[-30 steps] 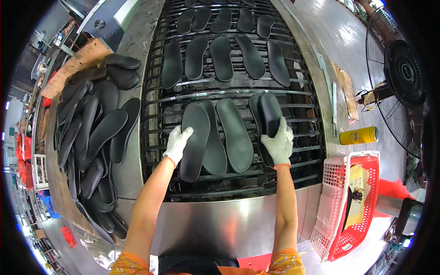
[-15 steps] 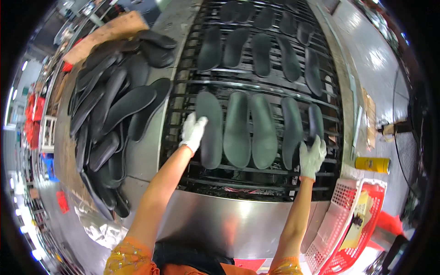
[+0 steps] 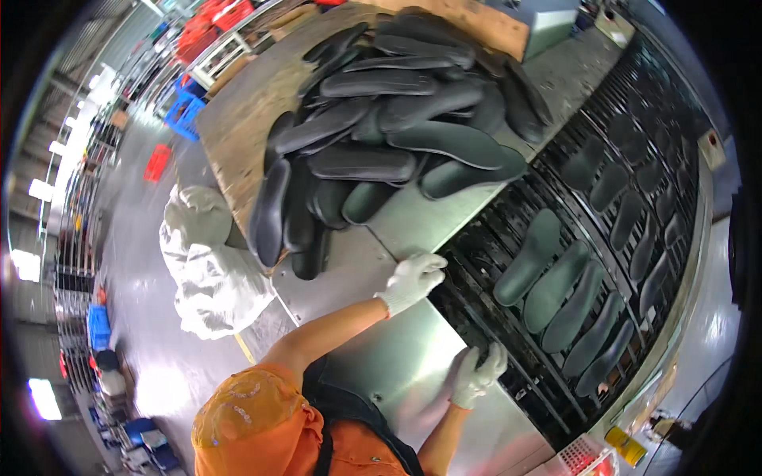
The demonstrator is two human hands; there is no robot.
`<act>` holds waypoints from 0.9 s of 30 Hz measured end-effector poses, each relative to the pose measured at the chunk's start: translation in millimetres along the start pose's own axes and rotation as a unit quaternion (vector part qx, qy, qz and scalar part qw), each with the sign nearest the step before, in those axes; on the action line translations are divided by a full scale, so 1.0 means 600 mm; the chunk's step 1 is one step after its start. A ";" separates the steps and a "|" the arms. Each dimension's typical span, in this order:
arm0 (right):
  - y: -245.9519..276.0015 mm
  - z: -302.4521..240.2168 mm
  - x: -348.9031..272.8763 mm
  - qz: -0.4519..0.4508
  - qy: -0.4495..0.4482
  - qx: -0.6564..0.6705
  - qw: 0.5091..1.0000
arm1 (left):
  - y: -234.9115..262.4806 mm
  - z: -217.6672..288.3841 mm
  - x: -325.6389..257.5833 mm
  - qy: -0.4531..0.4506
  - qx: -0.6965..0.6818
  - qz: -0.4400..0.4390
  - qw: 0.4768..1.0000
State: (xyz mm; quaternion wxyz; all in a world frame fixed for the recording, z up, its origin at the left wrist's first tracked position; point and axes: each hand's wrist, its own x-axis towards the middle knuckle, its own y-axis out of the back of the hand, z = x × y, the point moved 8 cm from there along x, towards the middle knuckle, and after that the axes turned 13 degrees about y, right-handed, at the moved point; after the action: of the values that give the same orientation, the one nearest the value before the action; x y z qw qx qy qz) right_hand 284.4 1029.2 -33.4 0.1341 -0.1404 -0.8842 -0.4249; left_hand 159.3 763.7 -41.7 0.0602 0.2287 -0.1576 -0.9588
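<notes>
My left hand (image 3: 412,283), in a white glove, hovers over the metal table beside the rack's edge, its fingers loosely bent and nothing in them. Lower and to the right, my gloved right hand (image 3: 479,374) is held over the table edge next to the rack, fingers apart, without anything in it. A big heap of black shoe insoles (image 3: 377,82) lies beyond my left hand. On the black slatted conveyor (image 3: 548,406) to my right, a row of dark green-grey insoles (image 3: 556,287) lies flat, apart from both hands; more rows follow farther along.
The steel tabletop (image 3: 357,274) spans the space between me and the heap. A wooden board (image 3: 476,22) stands behind the heap. White sacking (image 3: 210,266) is at the left. Near the lower right are a yellow can (image 3: 625,446) and a perforated basket (image 3: 583,458).
My view has swung left toward the heap. Both hands have come away from the insole row, back to the near side of the conveyor; the row stays on the slats.
</notes>
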 end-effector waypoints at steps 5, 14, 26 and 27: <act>-0.087 -0.144 -0.019 -0.086 0.097 0.074 0.989 | 0.271 -0.065 -0.062 -0.023 0.005 0.215 0.976; -0.245 -0.348 -0.002 -0.256 0.165 0.112 0.946 | 0.611 -0.155 -0.101 0.073 0.195 0.421 0.883; -0.455 -0.622 0.120 -0.386 0.233 -0.009 0.893 | 0.658 -0.184 -0.071 0.142 0.205 0.341 0.907; -0.462 -0.628 0.126 -0.390 0.239 -0.013 0.889 | 0.662 -0.185 -0.069 0.149 0.206 0.335 0.907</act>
State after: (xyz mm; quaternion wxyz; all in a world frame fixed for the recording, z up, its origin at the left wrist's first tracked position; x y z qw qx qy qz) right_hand 158.6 576.2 22.9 0.1629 0.3194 -0.8033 -0.4755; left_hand 264.1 366.3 12.8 0.3518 0.3104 -0.4083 -0.7831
